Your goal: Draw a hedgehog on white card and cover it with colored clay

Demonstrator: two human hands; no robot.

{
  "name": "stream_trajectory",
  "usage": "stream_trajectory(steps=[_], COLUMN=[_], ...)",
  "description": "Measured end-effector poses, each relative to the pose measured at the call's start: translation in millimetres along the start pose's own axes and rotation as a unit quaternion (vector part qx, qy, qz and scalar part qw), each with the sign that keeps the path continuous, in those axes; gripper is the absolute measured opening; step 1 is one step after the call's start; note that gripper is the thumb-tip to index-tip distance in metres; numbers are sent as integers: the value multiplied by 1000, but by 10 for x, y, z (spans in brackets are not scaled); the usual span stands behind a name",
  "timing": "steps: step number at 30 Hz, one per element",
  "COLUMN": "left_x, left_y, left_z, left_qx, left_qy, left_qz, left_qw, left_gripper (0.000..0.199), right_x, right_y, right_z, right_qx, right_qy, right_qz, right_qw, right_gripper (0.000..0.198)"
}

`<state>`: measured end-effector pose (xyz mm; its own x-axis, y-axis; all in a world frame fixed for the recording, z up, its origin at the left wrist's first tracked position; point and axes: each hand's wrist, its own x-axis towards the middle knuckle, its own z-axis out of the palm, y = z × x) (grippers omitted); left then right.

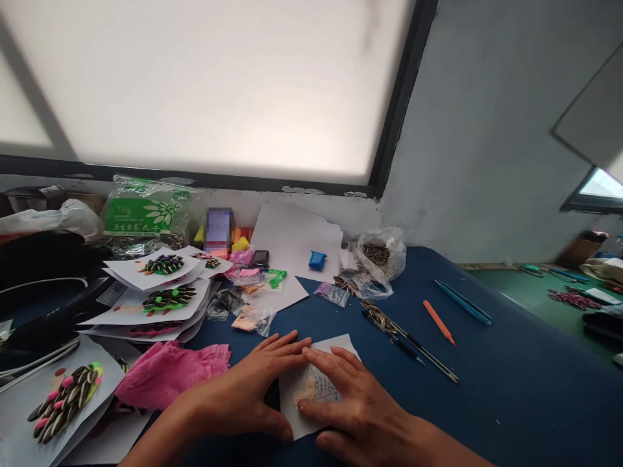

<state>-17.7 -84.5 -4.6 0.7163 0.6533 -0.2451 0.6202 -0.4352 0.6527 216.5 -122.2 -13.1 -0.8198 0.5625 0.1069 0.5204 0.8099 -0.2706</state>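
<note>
A small white paper card [302, 425] lies on the blue table in front of me. It has a drawn outline filled with pen marks and a flattened pale peach piece of clay [304, 392] at the left of the drawing. My left hand [256, 383] rests along the card's left and upper edge, fingers stretched out and thumb at the lower corner. Over the right side of the card spreads my right hand [357, 402], its fingertips touching the paper and the clay, and hiding part of the drawing. Neither hand grips anything.
Left stand stacked cards with sunflower-seed figures [168, 298] and a pink cloth [175, 373]. Behind lie clay packets [253, 318], a blue packet [317, 261] and a bag of seeds [377, 253]. Right are tweezers [423, 353], a black pen [403, 347], an orange pen [439, 322] and blue tweezers [462, 301].
</note>
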Motion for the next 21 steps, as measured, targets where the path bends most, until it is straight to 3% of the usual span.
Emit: stream_trajectory(steps=[21], left_x=[6], left_y=[6], left_z=[-7], left_qx=[3], left_qy=[-2], left_qz=[-6], left_qw=[1000], left_gripper=[91], right_x=[57], right_y=[-29], right_z=[35], right_qx=[5], right_qy=[-24], right_qz=[2], right_qw=[1000], right_gripper=[36])
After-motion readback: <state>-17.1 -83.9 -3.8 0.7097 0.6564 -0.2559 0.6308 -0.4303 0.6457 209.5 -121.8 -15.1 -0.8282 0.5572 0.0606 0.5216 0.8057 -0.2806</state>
